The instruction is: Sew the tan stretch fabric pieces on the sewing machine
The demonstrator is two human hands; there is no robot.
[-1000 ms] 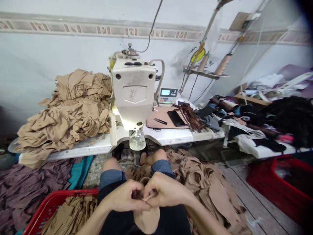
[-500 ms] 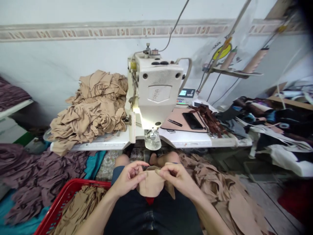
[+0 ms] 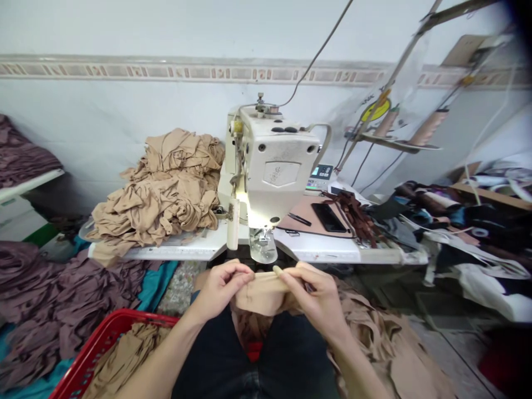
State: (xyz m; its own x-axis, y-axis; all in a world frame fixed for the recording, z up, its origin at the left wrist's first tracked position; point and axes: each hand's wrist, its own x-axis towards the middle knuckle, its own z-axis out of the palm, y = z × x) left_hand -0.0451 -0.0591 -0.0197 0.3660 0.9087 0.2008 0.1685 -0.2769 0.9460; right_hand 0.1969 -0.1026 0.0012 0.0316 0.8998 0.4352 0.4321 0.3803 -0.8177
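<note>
**Now, one stretchy beige fabric piece (image 3: 261, 293) pulled taut below the white industrial sewing machine (image 3: 270, 166)**

The left hand (image 3: 224, 289) is closed on the cloth's left end, and the right hand (image 3: 311, 296) pinches its right end between thumb and fingers. The piece lies across at 12 o'clock, just short of the machine's presser foot. Half a second earlier it hung as a soft pouch lower over the lap; now it forms a flat band, with the hands higher and farther apart.

Around it are one heaped tan fabric pile (image 3: 158, 194) at 11 o'clock on the white sewing desk (image 3: 316, 252), one black smartphone (image 3: 328, 217) and one bunch of brown fabric strips (image 3: 353, 216) at 1 o'clock, and two tan thread cones (image 3: 428, 128) higher at 1 o'clock. One red plastic basket (image 3: 120, 317) of tan cloth sits at 8 o'clock, beside one plum fabric heap (image 3: 54, 288) at 9 o'clock.
</note>
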